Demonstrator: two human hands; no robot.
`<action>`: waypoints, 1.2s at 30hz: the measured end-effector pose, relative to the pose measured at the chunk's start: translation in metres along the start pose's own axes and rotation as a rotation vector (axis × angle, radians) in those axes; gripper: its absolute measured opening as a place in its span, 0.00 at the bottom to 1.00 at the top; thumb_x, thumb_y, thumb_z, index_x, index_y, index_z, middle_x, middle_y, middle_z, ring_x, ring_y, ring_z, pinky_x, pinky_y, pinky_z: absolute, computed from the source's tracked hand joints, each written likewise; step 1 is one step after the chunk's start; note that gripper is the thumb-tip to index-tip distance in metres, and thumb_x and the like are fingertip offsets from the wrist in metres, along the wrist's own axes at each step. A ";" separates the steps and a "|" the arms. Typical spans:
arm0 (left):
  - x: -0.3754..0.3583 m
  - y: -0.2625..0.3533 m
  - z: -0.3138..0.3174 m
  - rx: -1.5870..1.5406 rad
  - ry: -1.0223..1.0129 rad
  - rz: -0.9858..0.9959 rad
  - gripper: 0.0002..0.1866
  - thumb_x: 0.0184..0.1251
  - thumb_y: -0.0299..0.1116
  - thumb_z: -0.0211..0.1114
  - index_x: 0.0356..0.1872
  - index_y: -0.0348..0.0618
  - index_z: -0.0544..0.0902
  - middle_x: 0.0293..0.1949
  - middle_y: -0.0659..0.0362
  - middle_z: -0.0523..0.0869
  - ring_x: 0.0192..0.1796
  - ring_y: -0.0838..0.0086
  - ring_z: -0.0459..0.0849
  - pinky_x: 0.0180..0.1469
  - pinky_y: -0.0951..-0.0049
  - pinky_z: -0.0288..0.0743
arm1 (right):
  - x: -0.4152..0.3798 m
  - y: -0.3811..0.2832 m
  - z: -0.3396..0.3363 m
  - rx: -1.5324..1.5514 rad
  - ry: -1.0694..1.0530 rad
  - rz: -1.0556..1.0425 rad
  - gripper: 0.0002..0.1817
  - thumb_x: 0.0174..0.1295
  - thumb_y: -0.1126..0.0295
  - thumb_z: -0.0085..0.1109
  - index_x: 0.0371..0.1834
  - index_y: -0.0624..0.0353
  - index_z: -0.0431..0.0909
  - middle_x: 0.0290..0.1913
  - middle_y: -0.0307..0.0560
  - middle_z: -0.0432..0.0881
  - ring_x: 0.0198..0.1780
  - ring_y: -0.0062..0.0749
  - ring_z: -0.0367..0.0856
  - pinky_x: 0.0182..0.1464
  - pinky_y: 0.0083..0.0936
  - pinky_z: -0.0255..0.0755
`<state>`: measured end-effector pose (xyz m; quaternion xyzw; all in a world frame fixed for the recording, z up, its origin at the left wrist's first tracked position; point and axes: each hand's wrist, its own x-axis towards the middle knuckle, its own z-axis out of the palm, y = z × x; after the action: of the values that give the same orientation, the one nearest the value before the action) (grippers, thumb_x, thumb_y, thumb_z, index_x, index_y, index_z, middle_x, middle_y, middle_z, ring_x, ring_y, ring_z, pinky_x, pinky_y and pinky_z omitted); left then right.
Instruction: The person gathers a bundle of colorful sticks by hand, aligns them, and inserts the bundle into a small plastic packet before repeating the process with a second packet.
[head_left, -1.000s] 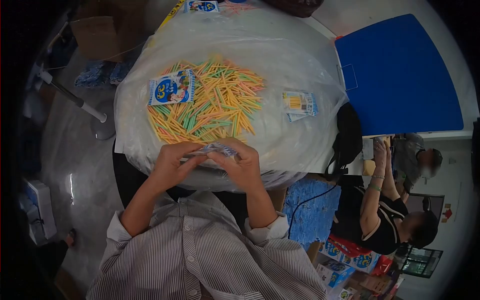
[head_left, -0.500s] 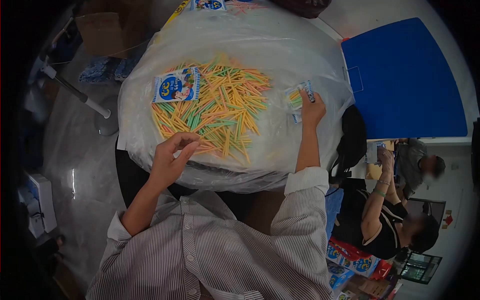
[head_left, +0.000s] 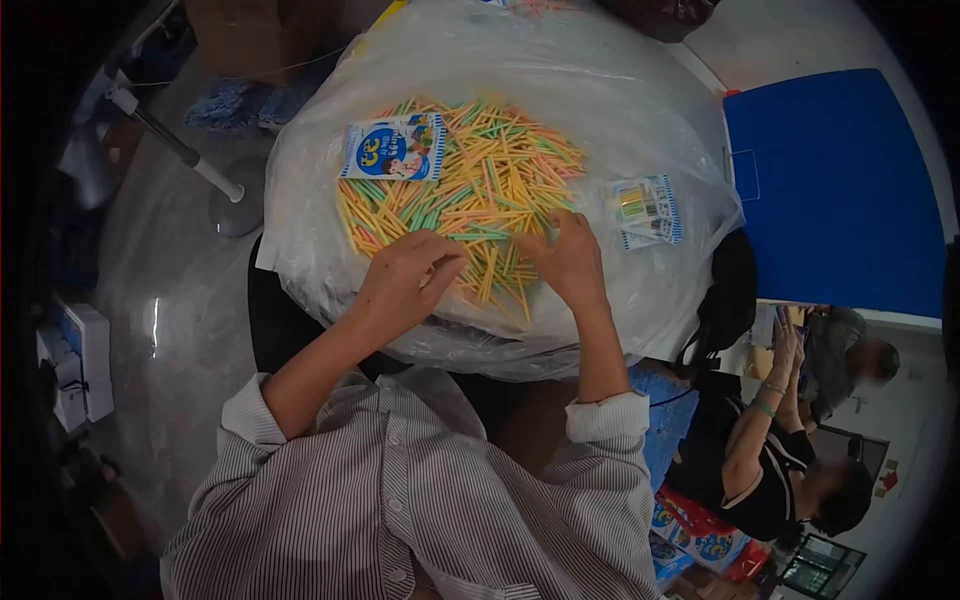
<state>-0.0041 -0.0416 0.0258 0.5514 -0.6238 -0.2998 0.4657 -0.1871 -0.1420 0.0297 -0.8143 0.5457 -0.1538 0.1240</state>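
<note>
A loose pile of thin pastel candy sticks [head_left: 490, 190], yellow, green and pink, lies on a clear plastic sheet. My left hand [head_left: 408, 278] is at the pile's near edge, fingers curled in towards the thumb; anything between them is hidden. Over the right side of the pile, my right hand [head_left: 572, 262] has its thumb and fingers apart, with nothing seen in them. A blue and white printed candy packet [head_left: 395, 147] rests on top of the pile at the far left. Further right, overlapping small packets [head_left: 647, 210] with clear windows lie on the sheet.
The plastic sheet [head_left: 330, 250] covers the table. A blue board [head_left: 835, 190] is at the right, with a black bag-like item [head_left: 728, 290] near the table edge. Another person [head_left: 765, 440] works at the lower right. A stand pole [head_left: 165, 140] is at the left.
My right hand has let go of a small packet, now lying at the right with the other, and moved left to the pile. My left hand has moved slightly right, its fingers closer together.
</note>
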 end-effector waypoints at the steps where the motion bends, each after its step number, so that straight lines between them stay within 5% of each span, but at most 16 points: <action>1: 0.001 0.000 0.000 0.006 0.002 0.002 0.05 0.53 0.27 0.58 0.31 0.37 0.76 0.25 0.56 0.77 0.27 0.67 0.76 0.29 0.74 0.70 | 0.003 -0.004 0.001 -0.077 -0.027 0.001 0.22 0.42 0.62 0.62 0.35 0.67 0.70 0.33 0.55 0.74 0.33 0.45 0.75 0.36 0.33 0.69; 8: 0.002 -0.017 0.011 0.142 0.001 0.136 0.05 0.50 0.25 0.58 0.29 0.38 0.75 0.28 0.56 0.74 0.33 0.63 0.74 0.34 0.69 0.69 | 0.009 -0.012 0.011 -0.106 -0.173 0.106 0.18 0.44 0.64 0.59 0.32 0.67 0.69 0.31 0.59 0.74 0.35 0.52 0.73 0.38 0.37 0.68; 11: 0.003 -0.021 0.013 0.172 -0.005 0.185 0.05 0.49 0.24 0.58 0.29 0.38 0.75 0.29 0.56 0.73 0.34 0.63 0.74 0.35 0.68 0.69 | 0.011 -0.001 0.014 -0.019 -0.110 -0.009 0.15 0.45 0.65 0.57 0.29 0.66 0.69 0.28 0.59 0.75 0.31 0.54 0.73 0.35 0.35 0.68; 14: 0.005 -0.022 0.011 0.150 -0.004 0.198 0.06 0.49 0.23 0.58 0.30 0.38 0.75 0.29 0.55 0.73 0.34 0.63 0.73 0.35 0.68 0.69 | 0.017 0.000 -0.001 0.075 -0.250 0.084 0.14 0.47 0.67 0.54 0.32 0.67 0.70 0.29 0.54 0.76 0.32 0.42 0.76 0.35 0.34 0.68; 16: 0.010 -0.017 0.009 0.119 0.013 0.192 0.06 0.50 0.23 0.58 0.31 0.38 0.75 0.30 0.55 0.73 0.35 0.63 0.74 0.36 0.69 0.69 | 0.023 0.011 -0.010 0.491 -0.416 0.280 0.11 0.50 0.70 0.53 0.33 0.68 0.71 0.27 0.51 0.75 0.28 0.30 0.74 0.33 0.26 0.68; 19: 0.025 -0.009 0.012 -0.163 -0.072 -0.001 0.06 0.56 0.27 0.54 0.34 0.36 0.75 0.32 0.56 0.75 0.37 0.65 0.75 0.38 0.72 0.69 | 0.025 -0.001 -0.029 0.835 -0.332 0.317 0.11 0.51 0.72 0.52 0.35 0.68 0.71 0.27 0.49 0.74 0.27 0.24 0.70 0.31 0.20 0.66; 21: 0.037 -0.011 0.027 -0.610 -0.087 -0.253 0.12 0.62 0.33 0.50 0.43 0.37 0.72 0.39 0.57 0.75 0.41 0.71 0.75 0.42 0.77 0.68 | 0.027 -0.017 -0.040 0.802 -0.335 0.287 0.10 0.51 0.73 0.50 0.34 0.68 0.71 0.27 0.50 0.75 0.28 0.26 0.72 0.31 0.20 0.67; 26: 0.069 0.016 0.050 -0.971 -0.051 -0.632 0.20 0.63 0.41 0.50 0.51 0.40 0.64 0.44 0.58 0.72 0.44 0.76 0.71 0.45 0.78 0.66 | 0.029 -0.042 -0.019 0.700 -0.273 0.112 0.12 0.53 0.75 0.51 0.39 0.70 0.70 0.29 0.45 0.76 0.28 0.28 0.73 0.30 0.23 0.67; 27: 0.072 0.018 0.053 -1.169 -0.004 -0.774 0.22 0.63 0.43 0.50 0.53 0.40 0.62 0.45 0.58 0.71 0.45 0.77 0.70 0.46 0.78 0.66 | 0.029 -0.045 -0.014 0.459 -0.236 0.029 0.13 0.52 0.76 0.51 0.40 0.70 0.69 0.32 0.49 0.74 0.30 0.35 0.73 0.33 0.27 0.68; 28: 0.074 0.019 0.054 -1.162 0.002 -0.782 0.22 0.63 0.43 0.50 0.53 0.40 0.62 0.45 0.58 0.71 0.45 0.77 0.70 0.46 0.78 0.66 | 0.029 -0.047 -0.010 0.217 -0.196 -0.053 0.14 0.51 0.77 0.51 0.41 0.71 0.68 0.35 0.53 0.73 0.33 0.42 0.74 0.35 0.31 0.68; 31: 0.076 0.014 0.055 -1.320 0.164 -0.882 0.21 0.64 0.44 0.48 0.51 0.40 0.64 0.43 0.58 0.72 0.45 0.78 0.69 0.46 0.78 0.66 | 0.025 -0.056 -0.004 0.277 -0.135 -0.056 0.18 0.48 0.78 0.51 0.45 0.70 0.67 0.40 0.58 0.68 0.38 0.50 0.70 0.39 0.35 0.66; 36: 0.080 0.006 0.045 -1.322 0.237 -1.016 0.17 0.65 0.42 0.45 0.46 0.40 0.68 0.40 0.59 0.73 0.42 0.78 0.71 0.44 0.79 0.67 | 0.020 -0.060 0.008 0.176 -0.023 -0.216 0.24 0.45 0.79 0.52 0.50 0.69 0.64 0.46 0.57 0.65 0.42 0.47 0.67 0.45 0.35 0.62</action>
<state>-0.0447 -0.1241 0.0336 0.4066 0.0573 -0.7166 0.5638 -0.1257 -0.1379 0.0464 -0.8562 0.4377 -0.2042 0.1837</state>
